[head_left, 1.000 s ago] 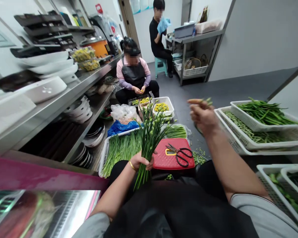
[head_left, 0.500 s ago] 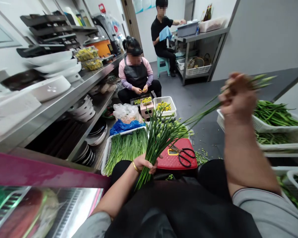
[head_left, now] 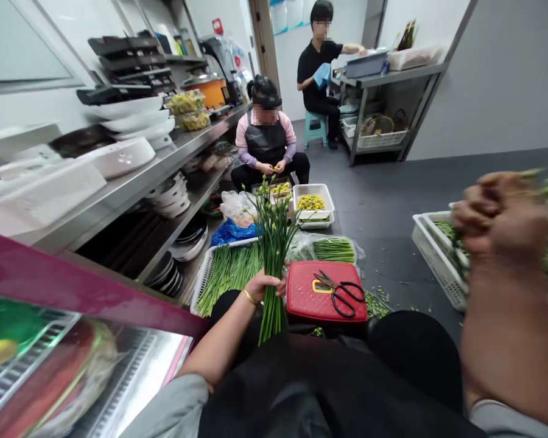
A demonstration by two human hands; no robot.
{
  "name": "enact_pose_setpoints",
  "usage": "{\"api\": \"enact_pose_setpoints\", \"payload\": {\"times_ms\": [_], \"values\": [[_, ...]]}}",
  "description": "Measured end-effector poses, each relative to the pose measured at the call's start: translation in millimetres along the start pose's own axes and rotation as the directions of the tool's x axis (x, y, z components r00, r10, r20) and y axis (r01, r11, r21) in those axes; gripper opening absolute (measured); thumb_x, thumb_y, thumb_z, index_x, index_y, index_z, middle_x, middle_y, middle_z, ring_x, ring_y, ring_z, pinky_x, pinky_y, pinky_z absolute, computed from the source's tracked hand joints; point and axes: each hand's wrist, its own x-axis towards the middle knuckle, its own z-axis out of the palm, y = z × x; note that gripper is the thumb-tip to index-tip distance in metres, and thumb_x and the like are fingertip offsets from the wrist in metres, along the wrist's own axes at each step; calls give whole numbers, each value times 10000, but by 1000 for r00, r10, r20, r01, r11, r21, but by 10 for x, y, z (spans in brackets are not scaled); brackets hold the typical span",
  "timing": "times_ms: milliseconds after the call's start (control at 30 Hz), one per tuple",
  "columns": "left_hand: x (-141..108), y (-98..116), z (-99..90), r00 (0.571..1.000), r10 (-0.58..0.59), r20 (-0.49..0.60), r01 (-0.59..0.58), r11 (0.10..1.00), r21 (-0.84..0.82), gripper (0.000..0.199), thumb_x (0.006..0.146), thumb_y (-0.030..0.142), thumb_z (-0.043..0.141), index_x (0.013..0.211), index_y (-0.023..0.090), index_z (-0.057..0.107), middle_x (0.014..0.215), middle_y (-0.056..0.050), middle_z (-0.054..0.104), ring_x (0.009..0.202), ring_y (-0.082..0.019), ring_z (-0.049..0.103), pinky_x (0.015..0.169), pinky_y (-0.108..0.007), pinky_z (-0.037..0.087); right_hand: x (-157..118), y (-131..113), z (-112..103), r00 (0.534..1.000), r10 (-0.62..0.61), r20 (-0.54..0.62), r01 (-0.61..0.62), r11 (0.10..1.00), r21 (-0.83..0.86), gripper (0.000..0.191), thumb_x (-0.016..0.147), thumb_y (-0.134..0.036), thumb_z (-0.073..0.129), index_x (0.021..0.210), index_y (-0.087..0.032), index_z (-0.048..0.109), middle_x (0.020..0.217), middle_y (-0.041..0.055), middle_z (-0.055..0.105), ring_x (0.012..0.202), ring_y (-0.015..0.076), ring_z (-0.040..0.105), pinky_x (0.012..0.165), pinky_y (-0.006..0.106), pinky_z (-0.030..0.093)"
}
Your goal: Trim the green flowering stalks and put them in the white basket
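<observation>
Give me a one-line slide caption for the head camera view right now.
Left hand grips upright budded green stems beside scissors on a red lid.

White dishes (head_left: 130,157) are stacked on a steel shelf (head_left: 187,152), with an orange cooker (head_left: 214,92) set farther back. A blue cloth (head_left: 322,75) is held by a person (head_left: 314,64) seated on a teal stool (head_left: 315,125); dark bottles (head_left: 407,36) are kept on a metal rack (head_left: 395,78).

Short grey sleeves (head_left: 173,398), black apron (head_left: 329,389), gold bracelet (head_left: 249,297), black trousers (head_left: 418,347)
</observation>
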Motion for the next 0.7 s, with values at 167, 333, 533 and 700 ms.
{"api": "enact_pose_setpoints", "payload": {"times_ms": [167, 333, 533, 700], "values": [[0, 25, 125, 997, 13, -81, -3, 992, 128, 628, 576, 245, 759, 1149, 85, 557, 501, 47, 533, 408, -102, 491, 446, -226, 380, -268, 443, 590, 914, 305, 267, -303, 952, -52, 373, 527, -345, 839, 808, -165, 671, 421, -115, 283, 329, 13, 159, 349, 198, 39], [-44, 2, 158, 998, 4, -68, 10, 980, 201, 668, 558, 256, 782, 1162, 80, 560, 524, 10, 594, 416, -125, 521, 452, -243, 405, -304, 560, 835, 854, 355, 381, -351, 933, -83, 300, 567, -360, 813, 725, -141, 680, 379, -115, 238, 327, 15, 159, 343, 195, 45], [-79, 38, 239, 995, -31, -96, 60, 950, 307, 723, 554, 275, 802, 1206, 66, 568, 537, 0, 612, 441, -128, 534, 464, -235, 391, -358, 656, 1075, 854, 361, 374, -337, 933, -130, 360, 566, -398, 812, 789, -137, 703, 410, -107, 294, 344, 11, 180, 349, 202, 67], [-54, 42, 267, 994, -80, -71, 101, 920, 379, 730, 581, 299, 797, 1226, 46, 565, 530, -9, 616, 452, -119, 523, 473, -221, 372, -425, 777, 1331, 884, 319, 343, -244, 938, -244, 355, 497, -395, 833, 685, -136, 678, 420, -85, 365, 364, 16, 234, 356, 205, 104]]}}
